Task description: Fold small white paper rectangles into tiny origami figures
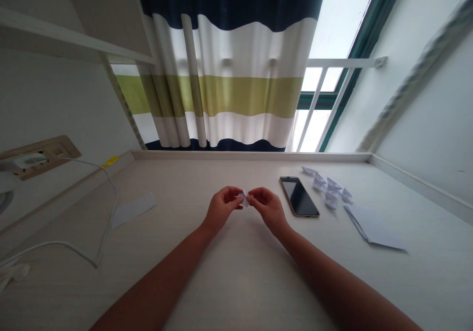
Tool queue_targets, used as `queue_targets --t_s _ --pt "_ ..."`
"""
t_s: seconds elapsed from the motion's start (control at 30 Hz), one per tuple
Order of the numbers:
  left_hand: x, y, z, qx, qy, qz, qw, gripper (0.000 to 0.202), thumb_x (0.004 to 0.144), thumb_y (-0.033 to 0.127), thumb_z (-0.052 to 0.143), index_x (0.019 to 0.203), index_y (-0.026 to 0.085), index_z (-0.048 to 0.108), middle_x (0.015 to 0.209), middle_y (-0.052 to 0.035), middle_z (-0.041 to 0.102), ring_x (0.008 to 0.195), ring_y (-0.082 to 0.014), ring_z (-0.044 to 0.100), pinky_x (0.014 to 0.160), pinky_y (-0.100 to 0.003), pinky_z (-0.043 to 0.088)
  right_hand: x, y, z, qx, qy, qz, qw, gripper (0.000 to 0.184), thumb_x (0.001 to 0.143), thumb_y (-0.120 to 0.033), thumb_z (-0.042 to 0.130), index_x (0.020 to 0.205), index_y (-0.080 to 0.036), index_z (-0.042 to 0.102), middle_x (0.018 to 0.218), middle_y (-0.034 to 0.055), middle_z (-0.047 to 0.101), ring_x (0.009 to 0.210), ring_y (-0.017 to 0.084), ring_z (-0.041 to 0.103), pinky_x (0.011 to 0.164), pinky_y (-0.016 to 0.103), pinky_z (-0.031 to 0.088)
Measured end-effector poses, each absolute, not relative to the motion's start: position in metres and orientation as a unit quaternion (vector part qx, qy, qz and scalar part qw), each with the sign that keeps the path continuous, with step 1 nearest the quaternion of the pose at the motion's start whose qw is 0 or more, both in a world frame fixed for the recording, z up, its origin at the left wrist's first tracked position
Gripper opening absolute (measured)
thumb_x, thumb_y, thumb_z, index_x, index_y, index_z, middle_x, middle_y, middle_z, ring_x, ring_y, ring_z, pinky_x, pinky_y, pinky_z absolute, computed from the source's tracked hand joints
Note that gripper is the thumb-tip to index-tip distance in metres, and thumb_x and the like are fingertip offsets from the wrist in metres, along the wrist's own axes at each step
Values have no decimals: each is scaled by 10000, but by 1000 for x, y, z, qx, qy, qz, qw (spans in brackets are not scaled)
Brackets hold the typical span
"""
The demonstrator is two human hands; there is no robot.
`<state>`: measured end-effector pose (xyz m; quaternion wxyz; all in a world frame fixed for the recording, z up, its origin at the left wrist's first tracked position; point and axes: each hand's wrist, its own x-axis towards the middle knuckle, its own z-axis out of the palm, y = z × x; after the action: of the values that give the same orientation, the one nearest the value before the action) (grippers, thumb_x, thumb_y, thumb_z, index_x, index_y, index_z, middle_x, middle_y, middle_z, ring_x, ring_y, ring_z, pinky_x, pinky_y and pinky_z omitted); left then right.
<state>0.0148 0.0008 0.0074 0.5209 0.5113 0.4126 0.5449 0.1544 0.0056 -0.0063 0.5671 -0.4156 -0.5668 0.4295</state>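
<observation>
over the middle of a pale desk [236, 281], two bare hands are working close together.

item: left hand [221, 208], its fingers [232, 194] curling narrow and pinching one side of a small folded paper [243, 198].

item: right hand [268, 209], its fingers [255, 195] also narrow, pinching the other side of the same paper. the paper is sitting between both sets of fingertips, held up off the desk.

item: phone [299, 196], lying with its dark screen up, just beside the right hand.

item: folded paper shapes [327, 187], a loose white cluster lying just past the phone, the pieces touching one another.

item: stack of paper sheets [373, 227], lying flat toward the right, near the cluster.

item: paper strip [133, 209], lying well apart from the hands, on the left of the desk.

item: white cable [107, 213], curving across the left of the desk and running up to a plug [29, 160] at a wall socket plate [64, 148].

item: striped curtain [225, 94], navy, white and green, hanging beyond the far edge of the desk, beside a white railing [343, 63].
</observation>
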Motion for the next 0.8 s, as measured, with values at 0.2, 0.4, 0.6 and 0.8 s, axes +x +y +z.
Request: queue_targets --t_s 0.2,0.4,0.6,0.8 --pt "16 1 8 524 422 545 501 182 609 257 669 716 132 591 710 -12 594 653 -126 585 578 -251 532 154 2 -6 -446 -621 350 542 195 641 -327 657 718 -172 566 654 9 603 593 132 572 578 258 483" --pt "17 2 6 521 438 546 489 209 588 279 682 660 140 543 647 17 553 593 -102 564 539 -234 529 151 -2 -5 -447 -648 312 532 146 708 -325 583 691 -182 566 632 11 601 577 135 577 577 259 487" --pt "18 2 6 480 436 543 534 272 548 270 710 699 144 521 667 23 548 590 -95 559 523 -233 524 149 -3 -5 -442 -648 312 535 138 718 -315 559 684 -182 546 627 4 588 565 128 564 549 243 477" --pt "16 2 5 442 430 520 590 275 591 254 702 812 125 602 715 -36 620 669 -121 587 583 -226 510 149 -3 -6 -440 -647 314 537 130 723 -310 554 693 -184 542 628 1 580 569 126 561 565 247 486"
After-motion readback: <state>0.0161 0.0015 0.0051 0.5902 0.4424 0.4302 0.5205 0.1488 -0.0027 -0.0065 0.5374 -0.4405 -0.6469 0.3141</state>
